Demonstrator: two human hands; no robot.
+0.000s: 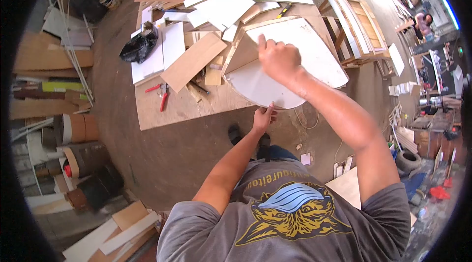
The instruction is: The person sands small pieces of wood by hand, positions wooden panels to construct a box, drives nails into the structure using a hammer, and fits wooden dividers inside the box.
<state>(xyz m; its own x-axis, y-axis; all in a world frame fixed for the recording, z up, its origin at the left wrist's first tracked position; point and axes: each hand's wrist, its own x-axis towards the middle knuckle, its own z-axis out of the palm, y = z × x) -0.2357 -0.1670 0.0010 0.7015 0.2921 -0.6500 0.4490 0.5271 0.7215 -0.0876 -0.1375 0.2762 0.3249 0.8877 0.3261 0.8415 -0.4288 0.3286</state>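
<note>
A white panel piece with a curved front edge [314, 48] lies at the front right of the wooden worktable [196, 117]. The fingers of my left hand [265, 117] pinch its curved near edge. Over the piece is my right hand [280, 59], closed, with one finger or thumb sticking up; whatever it holds, if anything, is hidden. Red-handled pliers [163, 98] rest on the table to the left. Beside the piece's left corner is a hammer-like tool [200, 88], partly covered by a brown board [194, 60].
Offcut boards [223, 8] pile up at the table's back, near a yellow cutter [284, 11]. A black plastic bag [140, 48] sits at the left. A wooden frame stack [356, 26] stands right. Another person [423, 23] is far right.
</note>
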